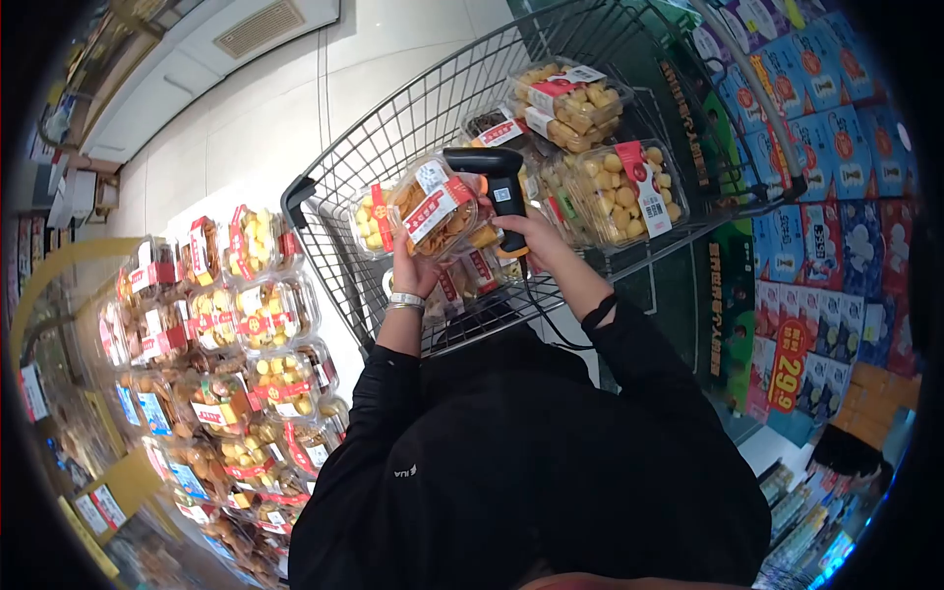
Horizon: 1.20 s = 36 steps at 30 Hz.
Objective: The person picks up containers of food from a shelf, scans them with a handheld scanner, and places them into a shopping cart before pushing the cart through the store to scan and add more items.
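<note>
Box [425,218]: clear plastic with a red-and-white label, held above the cart [297,197], just beyond the left hand [418,267] and left of the right hand [531,236].
Left hand: gripping the box at its near edge; how far the fingers reach beneath is hidden.
Right hand: wrapped round the handle of the scanner [503,192], apart from the box.
Scanner: black with orange trim; its head overlaps the box's far right edge in view, and whether they touch cannot be told.
Cord [532,292]: hanging from the scanner's handle.
Biscuits [629,197]: packed in the cart, right of both hands.
Bracelet [406,300]: around the left wrist.
</note>
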Available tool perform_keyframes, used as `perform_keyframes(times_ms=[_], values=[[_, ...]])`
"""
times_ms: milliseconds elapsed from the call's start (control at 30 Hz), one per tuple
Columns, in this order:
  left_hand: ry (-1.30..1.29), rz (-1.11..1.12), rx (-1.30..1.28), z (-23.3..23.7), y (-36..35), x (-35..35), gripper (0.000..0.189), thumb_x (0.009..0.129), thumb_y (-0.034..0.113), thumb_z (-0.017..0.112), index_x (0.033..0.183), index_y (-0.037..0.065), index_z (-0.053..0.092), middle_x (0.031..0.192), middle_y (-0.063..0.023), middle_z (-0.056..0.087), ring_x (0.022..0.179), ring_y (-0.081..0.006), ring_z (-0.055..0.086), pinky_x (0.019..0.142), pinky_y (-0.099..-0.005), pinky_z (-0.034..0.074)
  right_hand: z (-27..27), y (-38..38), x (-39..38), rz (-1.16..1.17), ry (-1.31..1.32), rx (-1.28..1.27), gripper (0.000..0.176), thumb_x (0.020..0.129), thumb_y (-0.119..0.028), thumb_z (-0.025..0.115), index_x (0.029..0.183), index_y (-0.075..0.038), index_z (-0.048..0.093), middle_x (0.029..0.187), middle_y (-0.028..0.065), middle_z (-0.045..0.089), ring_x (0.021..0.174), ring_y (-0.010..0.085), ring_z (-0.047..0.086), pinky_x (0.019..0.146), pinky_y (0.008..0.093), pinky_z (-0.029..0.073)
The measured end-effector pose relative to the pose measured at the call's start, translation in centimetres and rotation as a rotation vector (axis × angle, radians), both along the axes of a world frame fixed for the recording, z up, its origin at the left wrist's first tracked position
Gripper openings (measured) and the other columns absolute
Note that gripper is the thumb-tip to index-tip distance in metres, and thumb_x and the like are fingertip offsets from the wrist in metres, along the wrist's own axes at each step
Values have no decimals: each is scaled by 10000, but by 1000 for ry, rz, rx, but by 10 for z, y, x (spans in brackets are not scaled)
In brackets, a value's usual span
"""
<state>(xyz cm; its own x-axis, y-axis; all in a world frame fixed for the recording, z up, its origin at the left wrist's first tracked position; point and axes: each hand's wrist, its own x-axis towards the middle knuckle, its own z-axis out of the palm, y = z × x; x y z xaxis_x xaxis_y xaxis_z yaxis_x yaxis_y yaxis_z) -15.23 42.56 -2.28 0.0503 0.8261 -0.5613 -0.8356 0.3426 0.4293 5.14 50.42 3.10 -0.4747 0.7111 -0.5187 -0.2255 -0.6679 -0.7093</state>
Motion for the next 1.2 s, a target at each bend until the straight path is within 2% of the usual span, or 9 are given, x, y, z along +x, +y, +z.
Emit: perform_keyframes(times_ms=[200,467,667,800,967,1033,1133,1167,1200], values=[[69,-125,-12,1,68,12,660,822,577,419,1302,124,420,1322,-137,444,1203,-319,418,959,-543,306,-2,14,13,-218,51,208,428,735,-89,646,1146,-44,535,1058,37,576,961,132,537,847,275,411],[148,-320,-70,-39,114,54,699,838,660,354,1322,157,395,1329,-95,447,1232,-282,392,1034,-517,195,-43,19,20,-524,-221,165,266,732,-151,672,965,-64,578,819,-3,574,720,98,540,649,246,424],[197,22,-19,-38,124,55,484,964,416,273,1258,62,424,1220,-90,533,1074,-255,546,896,-414,456,-49,16,33,-528,-222,11,237,745,-175,669,944,-65,600,806,-6,578,717,103,544,653,240,418],[275,149,15,-49,132,30,492,950,463,284,1258,107,427,1230,-80,517,1100,-253,522,921,-440,421,-48,12,35,-535,-197,-24,227,752,-171,671,937,-63,598,809,-1,578,717,96,547,637,244,426],[554,69,127,-96,140,-10,441,974,310,259,1353,85,275,1242,-115,481,1099,-272,518,893,-371,446,-44,10,31,-539,-159,-17,221,756,-153,664,947,-61,602,806,-4,568,721,94,549,638,236,438],[751,102,-105,-105,142,-13,476,965,304,270,1376,64,253,1217,-143,510,1076,-276,532,889,-341,433,-48,12,30,-532,-162,67,191,798,-153,625,951,-47,584,774,29,599,618,115,588,533,242,467],[929,-69,-38,-138,152,-40,490,958,362,305,1295,13,373,1123,-136,550,940,-235,587,769,-359,499,-46,14,32,-449,-215,16,196,795,-160,628,953,-51,588,777,25,596,636,112,584,549,241,466],[1270,-239,-220,-147,154,-40,482,953,340,294,1302,20,382,1072,-193,592,962,-265,588,830,-341,447,-45,14,31,-450,-218,16,196,795,-160,628,953,-51,588,777,25,596,636,112,584,549,241,466],[1268,-240,-219,-144,153,-42,482,953,340,294,1302,20,382,1072,-193,592,962,-265,588,830,-341,447,-45,14,29,-418,-220,16,204,792,-166,630,954,-49,589,780,23,596,648,111,582,561,239,466]])
